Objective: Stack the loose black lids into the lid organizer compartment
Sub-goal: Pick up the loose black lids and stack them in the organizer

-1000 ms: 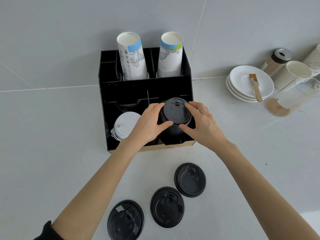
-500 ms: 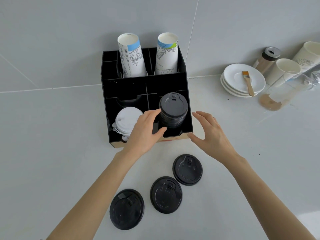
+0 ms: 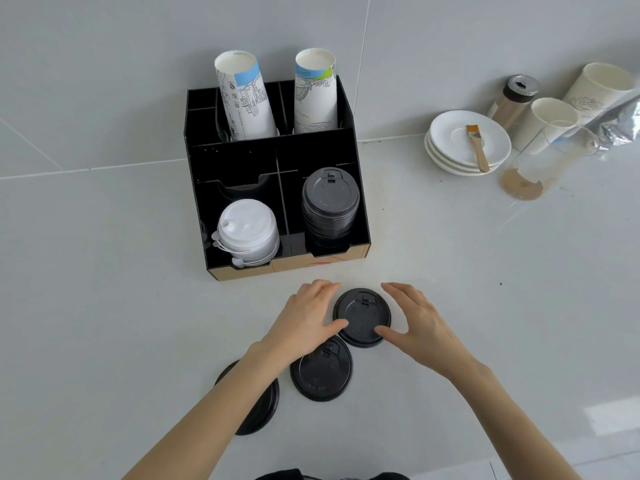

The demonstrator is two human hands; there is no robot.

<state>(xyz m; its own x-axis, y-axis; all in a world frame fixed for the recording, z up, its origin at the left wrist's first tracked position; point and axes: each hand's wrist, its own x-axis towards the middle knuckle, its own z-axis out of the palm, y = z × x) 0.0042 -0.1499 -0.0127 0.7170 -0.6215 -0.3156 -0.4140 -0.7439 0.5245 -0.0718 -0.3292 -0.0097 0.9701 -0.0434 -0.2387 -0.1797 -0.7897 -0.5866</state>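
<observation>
Soft, even daylight; faint shadows under the glossy white stacked saucers [image 3: 468, 142]. Wide-angle bending at 3 o'clock; the crinkled silver foil bag [image 3: 620, 124] blurs.

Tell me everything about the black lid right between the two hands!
The black lid is round and flat, likely thin plastic, with a raised rim and a small moulded sip tab near its far edge. It lies face up on the pale counter, in front of the organizer. The left hand and the right hand flank it, thumbs at its near edge, fingers by its sides. Its near edge seems to overlap the middle loose lid.
</observation>
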